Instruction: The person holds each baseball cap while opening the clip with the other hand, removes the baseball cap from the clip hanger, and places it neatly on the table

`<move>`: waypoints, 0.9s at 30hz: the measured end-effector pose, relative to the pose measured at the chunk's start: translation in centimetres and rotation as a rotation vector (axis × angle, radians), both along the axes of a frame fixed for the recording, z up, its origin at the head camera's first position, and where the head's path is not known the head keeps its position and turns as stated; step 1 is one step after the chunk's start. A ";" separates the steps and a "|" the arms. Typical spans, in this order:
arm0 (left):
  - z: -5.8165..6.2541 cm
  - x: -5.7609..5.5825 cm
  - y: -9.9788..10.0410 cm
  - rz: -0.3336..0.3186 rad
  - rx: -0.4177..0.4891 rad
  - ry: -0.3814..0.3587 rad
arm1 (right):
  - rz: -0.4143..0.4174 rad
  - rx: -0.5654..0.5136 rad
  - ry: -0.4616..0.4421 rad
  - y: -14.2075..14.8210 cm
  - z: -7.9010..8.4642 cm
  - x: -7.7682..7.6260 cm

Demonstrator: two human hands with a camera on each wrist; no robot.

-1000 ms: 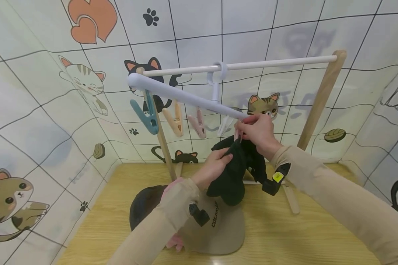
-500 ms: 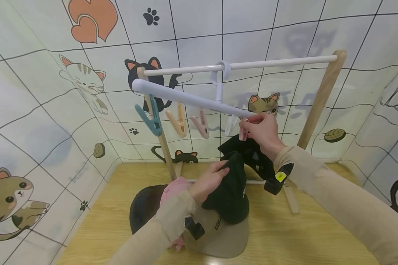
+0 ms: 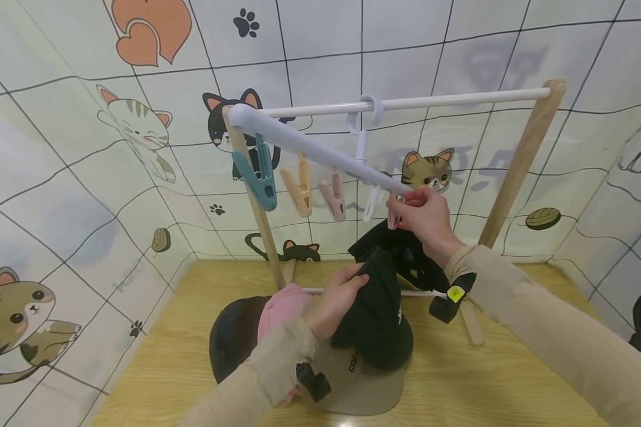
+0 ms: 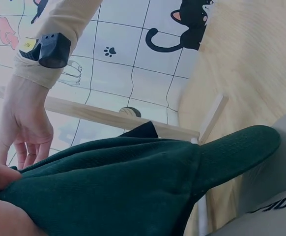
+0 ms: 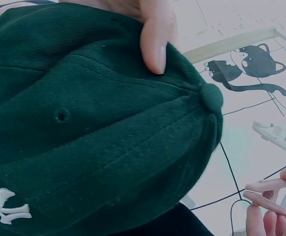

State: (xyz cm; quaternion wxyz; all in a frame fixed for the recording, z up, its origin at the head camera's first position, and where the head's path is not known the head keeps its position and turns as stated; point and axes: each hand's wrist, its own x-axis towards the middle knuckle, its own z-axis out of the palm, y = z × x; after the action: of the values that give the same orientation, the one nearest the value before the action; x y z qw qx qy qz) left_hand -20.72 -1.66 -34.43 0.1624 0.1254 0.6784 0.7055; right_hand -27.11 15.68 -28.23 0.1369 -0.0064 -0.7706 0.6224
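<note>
My left hand pinches the top of a dark green baseball cap between thumb and fingers, brim downward. White embroidery shows on its front in the right wrist view. My right hand pinches a pink clothespin at the lower right end of a pale lilac clip hanger. In the right wrist view the clothespin has no cloth between its prongs. Behind the green cap, a black cap is partly hidden by my right hand.
The hanger hooks over the white rod of a wooden-legged rack. Blue, peach, pink and white clothespins hang along it. Below lie a beige cap, a pink cap and a dark cap on the wooden table.
The green cap came away from the pink clothespin and dropped lower with my left hand. The hanger swung, its left end shifting right. My right hand stays at the clothespin.
</note>
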 end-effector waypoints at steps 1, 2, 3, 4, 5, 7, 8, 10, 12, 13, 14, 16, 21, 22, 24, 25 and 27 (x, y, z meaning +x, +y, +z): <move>-0.2 0.1 0.0 0.021 -0.003 -0.012 | 0.000 -0.002 0.003 0.0 -0.1 0.0; -0.3 0.2 0.0 0.033 0.006 -0.028 | 0.000 -0.003 0.005 0.0 -0.1 0.0; -0.5 0.3 0.0 0.042 0.019 -0.039 | 0.000 -0.006 0.006 0.1 -0.2 -0.1; -0.7 0.4 0.1 0.059 0.034 -0.046 | 0.000 -0.008 0.008 0.1 -0.2 -0.1; -1.0 0.6 0.1 0.076 0.045 -0.052 | 0.000 -0.010 0.008 0.1 -0.2 -0.1; -1.6 1.0 0.1 0.086 0.081 -0.054 | 0.000 -0.014 0.009 0.2 -0.2 -0.2; -2.0 1.1 0.2 0.084 0.101 -0.050 | -0.001 -0.015 0.009 0.2 -0.2 -0.2; -2.7 1.6 0.3 0.098 0.119 -0.043 | -0.003 -0.019 0.007 0.2 -0.2 -0.2; -3.5 2.1 0.5 0.103 0.114 -0.025 | -0.004 -0.022 0.006 0.2 -0.1 -0.2; -3.8 2.3 0.6 0.107 0.112 -0.012 | -0.004 -0.023 0.004 0.2 -0.1 -0.2; -4.2 2.5 0.6 0.114 0.102 -0.001 | -0.005 -0.023 0.004 0.2 -0.1 -0.2; -4.7 3.0 0.6 0.119 0.071 0.039 | -0.004 -0.027 0.002 0.3 -0.1 -0.2; -5.6 4.0 -0.1 0.116 -0.037 0.124 | 0.002 -0.037 -0.012 0.3 -0.1 -0.2; -5.6 4.2 -0.4 0.114 -0.068 0.130 | 0.001 -0.038 -0.014 0.4 -0.1 -0.2; -5.5 4.8 -1.0 0.089 -0.124 0.135 | 0.000 -0.045 -0.017 0.4 0.0 -0.2; -5.3 5.1 -1.5 0.075 -0.168 0.136 | 0.001 -0.048 -0.020 0.4 0.0 -0.2; -5.0 5.5 -2.4 0.034 -0.251 0.161 | 0.005 -0.055 -0.022 0.4 0.0 -0.3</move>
State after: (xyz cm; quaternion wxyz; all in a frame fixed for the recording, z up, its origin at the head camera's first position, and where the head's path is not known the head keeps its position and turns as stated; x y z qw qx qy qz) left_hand -15.21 -4.06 -39.42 0.1101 0.1487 0.7739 0.6056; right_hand -27.39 16.04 -28.22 0.1267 -0.0149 -0.7547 0.6435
